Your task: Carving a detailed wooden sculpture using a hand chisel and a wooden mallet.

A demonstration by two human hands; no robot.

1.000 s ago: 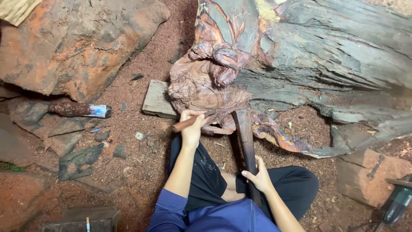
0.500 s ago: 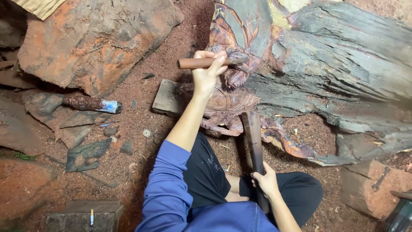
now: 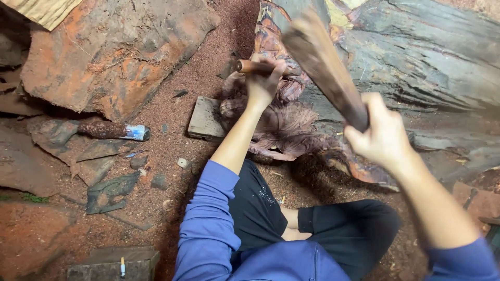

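Since half a second ago, your right hand (image 3: pixel 383 136) has lifted the wooden mallet (image 3: pixel 324 66) from low beside your leg; now it grips the handle tightly, raised and blurred. Your left hand (image 3: pixel 264 78) is clenched around the chisel (image 3: pixel 249 66), held against the carved wood (image 3: pixel 291 125). Far left, on the red dust, lies a dark tool with a pale blue end (image 3: pixel 113 130).

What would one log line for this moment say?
left hand: grips chisel against carved wood | right hand: holds wooden mallet raised, blurred | posture: seated on reddish sawdust floor
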